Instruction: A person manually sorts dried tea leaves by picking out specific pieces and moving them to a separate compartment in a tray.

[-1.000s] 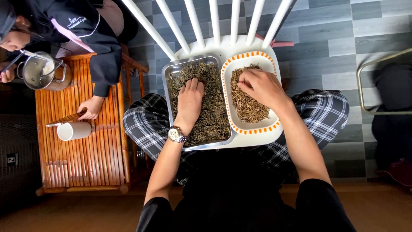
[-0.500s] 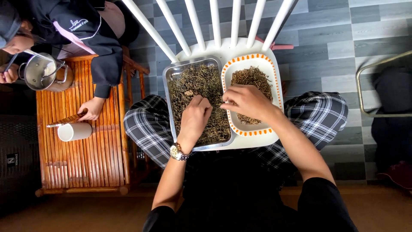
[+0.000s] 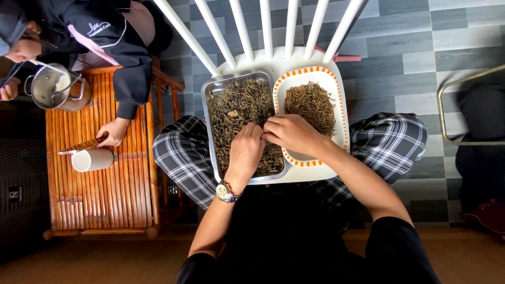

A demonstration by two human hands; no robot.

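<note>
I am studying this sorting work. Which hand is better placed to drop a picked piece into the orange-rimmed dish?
Probably the right hand: it already lies over the orange-rimmed dish, while the left hand rests on the metal tray.

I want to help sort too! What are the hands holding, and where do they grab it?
Both hands, left hand and right hand, meet fingertip to fingertip over the metal tray of dried leaves. Whatever they pinch is too small to tell.

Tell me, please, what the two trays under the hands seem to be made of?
The rectangular tray looks like bare metal, probably steel: grey, shiny rim. The oval dish looks like glazed ceramic or melamine, I cannot tell which: glossy white, orange-patterned edge.
</note>
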